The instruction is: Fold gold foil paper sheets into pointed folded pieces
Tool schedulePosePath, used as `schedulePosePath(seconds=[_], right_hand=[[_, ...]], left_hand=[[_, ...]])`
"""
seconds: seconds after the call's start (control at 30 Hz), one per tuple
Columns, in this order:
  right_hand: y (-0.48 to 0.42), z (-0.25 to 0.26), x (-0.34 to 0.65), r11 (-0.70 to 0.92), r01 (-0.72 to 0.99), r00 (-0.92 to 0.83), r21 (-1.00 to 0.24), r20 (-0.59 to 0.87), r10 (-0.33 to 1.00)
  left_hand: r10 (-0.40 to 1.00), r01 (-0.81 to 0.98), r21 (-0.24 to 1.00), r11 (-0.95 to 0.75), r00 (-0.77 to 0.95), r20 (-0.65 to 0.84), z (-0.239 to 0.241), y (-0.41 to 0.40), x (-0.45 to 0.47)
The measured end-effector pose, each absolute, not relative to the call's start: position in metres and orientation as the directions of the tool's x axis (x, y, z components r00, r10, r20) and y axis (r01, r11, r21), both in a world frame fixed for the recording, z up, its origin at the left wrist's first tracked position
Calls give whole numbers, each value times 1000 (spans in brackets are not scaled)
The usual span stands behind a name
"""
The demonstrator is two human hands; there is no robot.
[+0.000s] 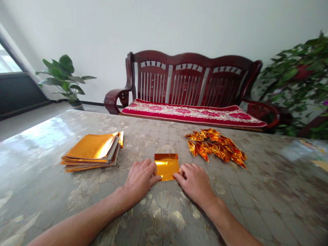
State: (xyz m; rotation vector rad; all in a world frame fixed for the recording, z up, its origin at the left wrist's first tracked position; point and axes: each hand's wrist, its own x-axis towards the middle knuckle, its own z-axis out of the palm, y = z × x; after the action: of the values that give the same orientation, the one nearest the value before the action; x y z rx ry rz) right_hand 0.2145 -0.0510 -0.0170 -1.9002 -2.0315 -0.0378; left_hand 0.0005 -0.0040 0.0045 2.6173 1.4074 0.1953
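Between my two hands lies a small rectangle of gold foil paper [167,167], shiny and creased near its top edge. My left hand [142,177] pinches its lower left corner, thumb along the edge and fingers curled. At the lower right corner, my right hand [195,181] grips the paper between thumb and bent forefinger. A stack of flat gold foil sheets [89,147] sits to the left, its edges uneven. Off to the right is a heap of folded gold foil pieces [217,145] with pointed ends.
A patterned, glossy cover lies over the table [143,136]. Clear plastic packaging [304,149] rests at its right side. Behind the far edge stands a dark red wooden bench [187,80] with a red floral cushion [192,112]. Potted plants [64,77] flank it.
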Motion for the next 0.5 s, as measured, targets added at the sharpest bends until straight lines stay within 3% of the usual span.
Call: schedulePosePath(seconds=[0.13, 0.37, 0.5], right_hand=[[-52, -17, 214, 98, 970, -32, -221, 282, 959], [-53, -21, 216, 49, 963, 28, -265, 278, 960], [-54, -22, 217, 41, 964, 33, -262, 273, 961]], left_hand=[[809, 780, 224, -585, 580, 96, 0, -5, 0], [633, 599, 229, -767, 766, 115, -7, -11, -1], [590, 581, 116, -805, 804, 67, -5, -19, -1]])
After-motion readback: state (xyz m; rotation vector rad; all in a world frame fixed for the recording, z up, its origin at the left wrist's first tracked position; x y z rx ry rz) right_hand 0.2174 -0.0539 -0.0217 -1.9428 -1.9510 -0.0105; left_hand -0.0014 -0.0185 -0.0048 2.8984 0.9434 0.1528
